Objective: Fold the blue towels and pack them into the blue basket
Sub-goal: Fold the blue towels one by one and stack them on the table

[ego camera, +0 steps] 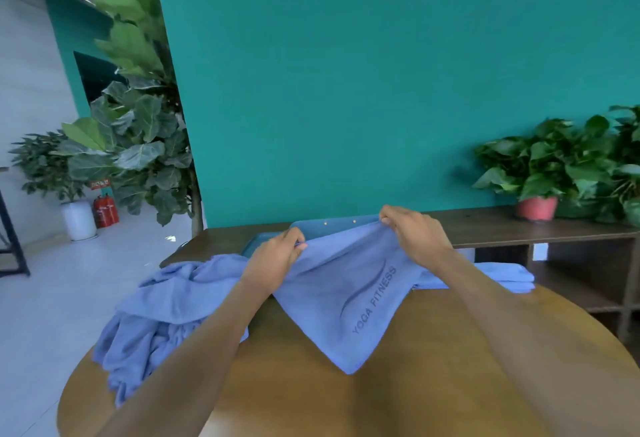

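Note:
A blue towel (346,301) printed "YOGA FITNESS" hangs between my hands above the round wooden table (433,384), its lower corner touching the tabletop. My left hand (277,260) pinches the towel's top edge on the left. My right hand (412,232) pinches the same edge on the right. Behind the towel stands the blue basket (332,225), mostly hidden; only its far rim shows. A heap of unfolded blue towels (162,312) lies at the table's left edge. Folded blue towels (502,277) are stacked at the right.
A dark wooden shelf (519,228) runs along the teal wall behind the table, carrying potted plants (540,173). A tall leafy plant (138,118) stands at the left, with red fire extinguishers (105,211) on the floor beyond.

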